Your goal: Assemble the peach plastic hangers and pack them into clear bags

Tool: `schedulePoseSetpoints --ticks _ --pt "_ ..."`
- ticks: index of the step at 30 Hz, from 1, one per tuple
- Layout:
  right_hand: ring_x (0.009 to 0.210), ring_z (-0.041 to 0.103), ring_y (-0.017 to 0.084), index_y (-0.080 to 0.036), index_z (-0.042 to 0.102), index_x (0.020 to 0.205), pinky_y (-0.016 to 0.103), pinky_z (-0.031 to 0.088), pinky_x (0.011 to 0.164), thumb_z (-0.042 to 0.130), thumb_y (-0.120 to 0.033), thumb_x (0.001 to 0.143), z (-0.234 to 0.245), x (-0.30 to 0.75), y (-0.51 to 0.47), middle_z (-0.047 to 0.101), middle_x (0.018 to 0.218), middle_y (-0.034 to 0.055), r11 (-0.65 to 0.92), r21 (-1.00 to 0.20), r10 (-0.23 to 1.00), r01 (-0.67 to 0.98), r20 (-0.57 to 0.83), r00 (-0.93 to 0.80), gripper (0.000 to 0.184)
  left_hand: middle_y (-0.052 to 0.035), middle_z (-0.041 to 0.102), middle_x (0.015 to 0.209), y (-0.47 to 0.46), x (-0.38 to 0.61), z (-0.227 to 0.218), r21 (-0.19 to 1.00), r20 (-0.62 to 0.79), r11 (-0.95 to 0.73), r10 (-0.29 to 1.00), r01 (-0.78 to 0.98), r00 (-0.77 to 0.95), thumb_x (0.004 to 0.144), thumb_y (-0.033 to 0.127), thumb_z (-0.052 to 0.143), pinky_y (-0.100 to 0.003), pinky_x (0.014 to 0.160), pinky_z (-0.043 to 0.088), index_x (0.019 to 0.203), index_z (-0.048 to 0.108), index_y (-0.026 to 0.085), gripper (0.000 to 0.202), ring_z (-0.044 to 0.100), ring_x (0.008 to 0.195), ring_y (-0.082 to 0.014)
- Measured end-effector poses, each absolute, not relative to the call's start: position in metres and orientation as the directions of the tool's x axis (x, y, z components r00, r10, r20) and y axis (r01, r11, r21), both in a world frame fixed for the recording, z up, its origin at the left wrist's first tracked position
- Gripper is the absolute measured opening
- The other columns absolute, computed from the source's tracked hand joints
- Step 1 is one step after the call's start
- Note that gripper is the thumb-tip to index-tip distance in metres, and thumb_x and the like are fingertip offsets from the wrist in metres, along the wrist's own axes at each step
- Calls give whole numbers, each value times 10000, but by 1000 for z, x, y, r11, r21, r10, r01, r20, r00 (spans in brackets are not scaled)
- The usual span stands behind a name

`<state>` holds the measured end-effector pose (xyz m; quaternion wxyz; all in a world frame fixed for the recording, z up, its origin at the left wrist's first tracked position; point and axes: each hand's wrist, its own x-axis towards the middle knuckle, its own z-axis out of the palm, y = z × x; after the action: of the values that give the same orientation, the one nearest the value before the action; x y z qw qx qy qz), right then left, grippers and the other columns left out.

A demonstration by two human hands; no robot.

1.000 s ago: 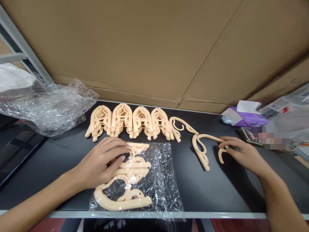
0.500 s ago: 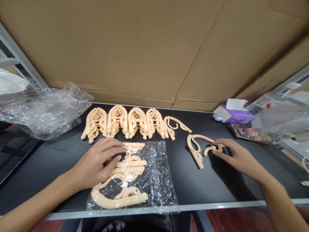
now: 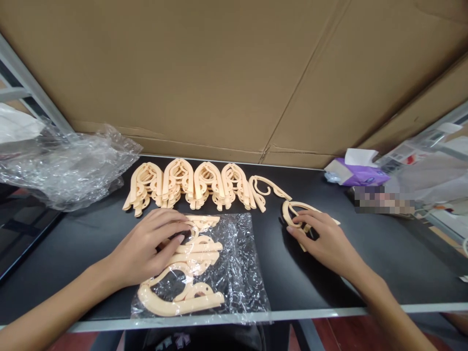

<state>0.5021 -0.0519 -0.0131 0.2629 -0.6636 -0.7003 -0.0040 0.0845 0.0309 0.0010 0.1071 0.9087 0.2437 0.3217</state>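
Note:
My left hand (image 3: pixel 155 243) lies over a clear plastic bag (image 3: pixel 241 268), its fingers and thumb curled on the beige folding hangers (image 3: pixel 183 304) inside. Part of these hangers is hidden under the palm. To the right, my right hand (image 3: pixel 321 234) grips a loose folding hanger (image 3: pixel 286 212) by its left arm, thumb and fingers closed around it. That hanger rests on the black tabletop with its arms spread, partly covered by the hand. Just behind it lies another unfolded hanger (image 3: pixel 280 189).
Several stacks of folded hangers (image 3: pixel 179 183) stand in a row at the back. Crumpled clear plastic (image 3: pixel 69 165) sits at left. A purple tissue pack (image 3: pixel 365 174) and a phone-like item (image 3: pixel 383 200) are at right. A cardboard wall (image 3: pixel 183 83) closes off the back.
My right hand has shifted left along the loose hanger, from its right arm to its left arm. My left hand and the bag have stayed in place.

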Motion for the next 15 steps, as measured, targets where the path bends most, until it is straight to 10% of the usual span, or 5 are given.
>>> schedulePoseSetpoints --ticks 8,15 --pt "674 651 206 -255 689 1065 335 525 666 578 -434 859 -9 497 -61 717 814 36 -28 -385 926 923 338 169 294 -97 704 1167 31 85 1 339 539 -867 498 366 679 919 94 577 -422 953 549 1204 683 197 321 634 1116 -244" --pt "922 684 236 -246 638 897 362 520 827 586 -411 916 -14 490 -68 708 1023 93 93 -281 823 955 562 85 174 -98 701 1162 30 86 2 335 535 -867 497 368 683 926 94 569 -420 948 546 1203 680 190 313 633 1109 -240"
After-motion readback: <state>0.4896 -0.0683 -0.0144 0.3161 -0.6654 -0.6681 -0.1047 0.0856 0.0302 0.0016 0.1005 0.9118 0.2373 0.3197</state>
